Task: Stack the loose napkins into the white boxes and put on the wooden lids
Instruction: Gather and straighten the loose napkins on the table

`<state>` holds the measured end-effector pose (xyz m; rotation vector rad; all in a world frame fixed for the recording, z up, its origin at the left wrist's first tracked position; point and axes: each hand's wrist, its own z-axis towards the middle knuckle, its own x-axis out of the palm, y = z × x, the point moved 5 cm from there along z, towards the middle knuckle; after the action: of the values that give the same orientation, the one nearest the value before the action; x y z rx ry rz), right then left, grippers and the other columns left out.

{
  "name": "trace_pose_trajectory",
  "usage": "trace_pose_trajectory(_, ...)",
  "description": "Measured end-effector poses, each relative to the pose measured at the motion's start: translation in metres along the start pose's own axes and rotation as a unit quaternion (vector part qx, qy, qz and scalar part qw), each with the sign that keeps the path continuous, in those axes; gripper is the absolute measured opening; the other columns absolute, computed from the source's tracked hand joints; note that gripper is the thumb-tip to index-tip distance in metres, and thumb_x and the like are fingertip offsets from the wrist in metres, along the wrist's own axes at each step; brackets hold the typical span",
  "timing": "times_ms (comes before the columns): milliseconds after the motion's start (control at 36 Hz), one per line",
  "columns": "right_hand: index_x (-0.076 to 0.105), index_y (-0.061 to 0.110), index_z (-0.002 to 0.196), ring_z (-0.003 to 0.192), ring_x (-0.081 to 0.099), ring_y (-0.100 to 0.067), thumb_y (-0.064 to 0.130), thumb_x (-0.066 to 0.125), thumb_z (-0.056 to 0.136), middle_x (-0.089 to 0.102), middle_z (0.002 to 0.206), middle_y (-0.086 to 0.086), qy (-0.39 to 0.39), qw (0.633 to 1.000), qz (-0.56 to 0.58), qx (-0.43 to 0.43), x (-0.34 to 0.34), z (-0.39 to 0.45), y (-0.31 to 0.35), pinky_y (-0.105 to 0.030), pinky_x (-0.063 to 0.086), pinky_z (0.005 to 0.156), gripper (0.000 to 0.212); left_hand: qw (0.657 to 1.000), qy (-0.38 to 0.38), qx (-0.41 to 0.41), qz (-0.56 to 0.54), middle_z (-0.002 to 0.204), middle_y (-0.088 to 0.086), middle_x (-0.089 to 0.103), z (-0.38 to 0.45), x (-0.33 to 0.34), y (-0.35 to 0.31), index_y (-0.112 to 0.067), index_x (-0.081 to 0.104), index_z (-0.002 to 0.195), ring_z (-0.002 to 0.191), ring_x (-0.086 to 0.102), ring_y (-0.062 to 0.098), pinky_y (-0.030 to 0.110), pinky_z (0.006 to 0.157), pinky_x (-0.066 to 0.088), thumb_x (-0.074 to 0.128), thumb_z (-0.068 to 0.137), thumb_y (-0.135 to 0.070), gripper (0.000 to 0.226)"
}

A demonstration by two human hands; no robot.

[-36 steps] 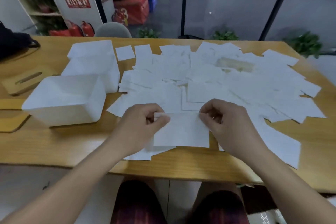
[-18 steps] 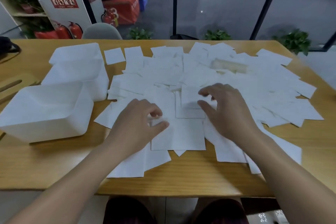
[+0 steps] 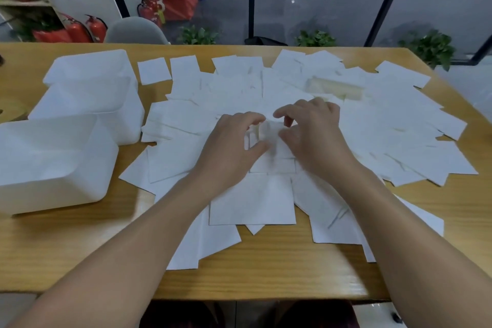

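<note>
Loose white napkins (image 3: 394, 125) cover the middle and right of the wooden table (image 3: 266, 274). Both hands reach into the pile's centre. My left hand (image 3: 234, 146) and my right hand (image 3: 316, 136) curl thumb and fingers onto one small napkin (image 3: 267, 132) between them, which looks slightly raised and blurred. A flat napkin (image 3: 253, 200) lies just in front of my wrists. Three open white boxes stand at the left: near (image 3: 53, 168), middle (image 3: 87, 104), far (image 3: 87, 66). A pale wooden lid (image 3: 335, 88) shows partly under napkins at the back.
A sliver of another wooden piece (image 3: 13, 110) shows at the left edge behind the near box. A grey chair back (image 3: 133, 32) stands beyond the table's far edge. Bare table wood lies along the front edge near me.
Both hands let go of the napkin now lying flat near me, moved forward over the pile, and now close on another napkin in the centre.
</note>
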<state>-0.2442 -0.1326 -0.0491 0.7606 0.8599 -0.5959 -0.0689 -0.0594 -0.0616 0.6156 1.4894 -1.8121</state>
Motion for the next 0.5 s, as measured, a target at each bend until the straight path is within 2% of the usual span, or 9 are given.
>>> trace_pose_trajectory(56,0.076,0.033,0.112,0.108,0.053,-0.021,0.018,0.078,0.092,0.064,0.101,0.013,-0.014,1.0,0.008,-0.019,-0.002,-0.002,0.003,-0.042,0.028,0.103,0.025,1.0,0.001,0.001,-0.017,0.132,-0.017,0.062,0.001,0.002,-0.003,-0.036,0.057,0.149,0.126,0.05,0.003,0.01,0.092,0.037,0.076,0.101,-0.041,0.053)
trace_pose_trajectory(111,0.076,0.033,0.107,0.109,0.052,-0.019,0.018,0.079,0.092,0.063,0.101,0.014,-0.017,0.999,0.034,-0.023,-0.004,-0.004,0.005,-0.04,0.027,0.103,0.022,0.999,-0.011,0.002,-0.039,0.126,-0.018,0.064,0.003,0.001,-0.005,-0.037,0.058,0.149,0.119,0.051,0.001,0.008,0.088,0.039,0.076,0.101,-0.039,0.051)
trace_pose_trajectory(194,0.074,0.034,0.106,0.112,0.053,-0.015,0.018,0.08,0.093,0.063,0.105,0.015,-0.002,0.996,0.081,-0.022,-0.007,-0.008,0.009,-0.036,0.028,0.108,0.022,0.998,-0.046,0.013,-0.046,0.109,-0.02,0.066,0.003,-0.006,-0.006,-0.04,0.07,0.131,0.108,0.056,0.0,0.009,0.084,0.039,0.075,0.102,-0.036,0.029)
trace_pose_trajectory(278,0.071,0.033,0.113,0.109,0.057,-0.01,0.022,0.081,0.092,0.065,0.11,0.016,0.009,0.994,0.106,-0.032,-0.012,-0.01,0.011,-0.044,0.038,0.111,0.026,0.996,-0.055,0.025,-0.06,0.099,-0.022,0.066,0.002,-0.01,-0.005,-0.039,0.077,0.11,0.106,0.057,0.001,0.013,0.082,0.039,0.075,0.102,-0.034,0.01)
trace_pose_trajectory(333,0.069,0.032,0.124,0.105,0.061,-0.006,0.032,0.083,0.093,0.067,0.113,0.016,0.007,0.993,0.112,-0.025,-0.019,-0.012,0.009,-0.046,0.044,0.108,0.034,0.995,-0.061,0.032,-0.069,0.097,-0.026,0.066,0.0,-0.013,-0.004,-0.037,0.078,0.107,0.105,0.057,0.001,0.012,0.082,0.037,0.075,0.102,-0.032,0.007)
trace_pose_trajectory(417,0.073,0.03,0.126,0.105,0.065,-0.003,0.041,0.08,0.095,0.071,0.113,0.017,-0.018,0.992,0.128,0.002,-0.033,-0.013,0.005,-0.033,0.05,0.101,0.034,0.992,-0.073,0.03,-0.095,0.098,-0.022,0.071,-0.002,-0.022,-0.001,-0.035,0.077,0.105,0.103,0.061,0.004,0.02,0.083,0.046,0.075,0.103,-0.028,0.008)
trace_pose_trajectory(500,0.078,0.03,0.111,0.102,0.065,0.001,0.038,0.079,0.097,0.075,0.105,0.021,-0.026,0.984,0.173,0.044,-0.045,-0.015,0.003,-0.011,0.044,0.081,0.016,0.987,-0.069,0.027,-0.145,0.096,-0.014,0.076,-0.003,-0.033,0.0,-0.028,0.078,0.103,0.095,0.069,0.011,0.032,0.085,0.058,0.075,0.102,-0.021,0.008)
